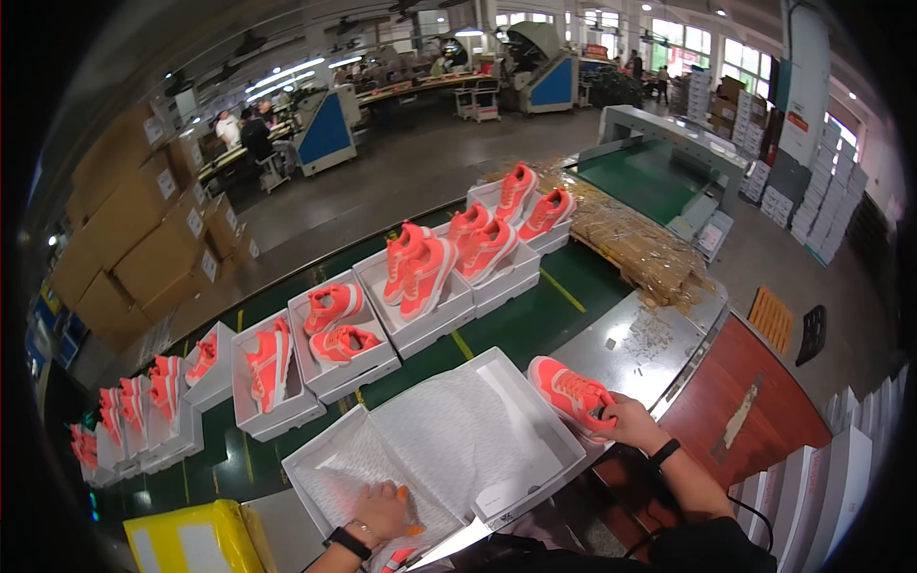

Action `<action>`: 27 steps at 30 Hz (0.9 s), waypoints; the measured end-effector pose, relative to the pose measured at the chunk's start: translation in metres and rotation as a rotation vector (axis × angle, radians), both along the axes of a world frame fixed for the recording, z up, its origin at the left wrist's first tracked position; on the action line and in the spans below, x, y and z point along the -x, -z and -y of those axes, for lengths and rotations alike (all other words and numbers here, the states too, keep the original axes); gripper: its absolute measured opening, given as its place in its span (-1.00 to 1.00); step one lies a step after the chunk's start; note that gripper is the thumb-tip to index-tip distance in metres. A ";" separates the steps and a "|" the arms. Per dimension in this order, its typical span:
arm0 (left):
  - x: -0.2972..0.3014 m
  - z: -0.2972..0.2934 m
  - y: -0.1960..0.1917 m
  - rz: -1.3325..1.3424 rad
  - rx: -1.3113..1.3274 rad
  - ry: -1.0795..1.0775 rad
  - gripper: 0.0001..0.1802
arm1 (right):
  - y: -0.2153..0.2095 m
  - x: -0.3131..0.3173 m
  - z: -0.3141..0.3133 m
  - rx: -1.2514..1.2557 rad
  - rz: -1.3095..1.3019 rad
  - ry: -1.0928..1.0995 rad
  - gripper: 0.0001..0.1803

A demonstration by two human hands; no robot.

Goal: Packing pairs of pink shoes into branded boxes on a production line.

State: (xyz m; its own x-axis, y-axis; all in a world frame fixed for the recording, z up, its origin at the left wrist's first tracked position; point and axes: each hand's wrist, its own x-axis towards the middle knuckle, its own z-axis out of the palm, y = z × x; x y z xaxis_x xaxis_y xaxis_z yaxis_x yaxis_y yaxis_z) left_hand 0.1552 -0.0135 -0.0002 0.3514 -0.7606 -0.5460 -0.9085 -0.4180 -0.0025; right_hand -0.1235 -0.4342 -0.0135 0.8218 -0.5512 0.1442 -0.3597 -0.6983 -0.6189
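- Right hand (626,415) gripping coral shoe (570,390), fingers clamped on its heel end, just beside right rim of open white box (535,458); long axis pointing up-left.
- Left hand (382,511) pressing tissue paper (449,430) inside box, fingers closed on second coral shoe (409,511).

Your matt white cardboard shoebox (535,458), crinkled tissue paper (458,430) lining it, mesh-cloth coral shoe (570,390), brushed metal table (640,344), green matt conveyor belt (516,325).
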 end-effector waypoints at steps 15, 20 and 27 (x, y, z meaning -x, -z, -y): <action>0.071 0.027 -0.184 0.712 0.842 0.283 -0.53 | -0.157 -0.130 -0.198 0.145 0.253 -0.770 -0.75; 0.031 -0.041 -0.142 0.355 0.933 -0.246 -0.54 | -0.110 -0.123 -0.235 -0.284 0.442 -0.647 -0.10; -0.049 -0.074 -0.115 -0.255 1.229 -1.179 -0.66 | -0.023 -0.100 -0.202 -1.828 0.046 0.321 0.12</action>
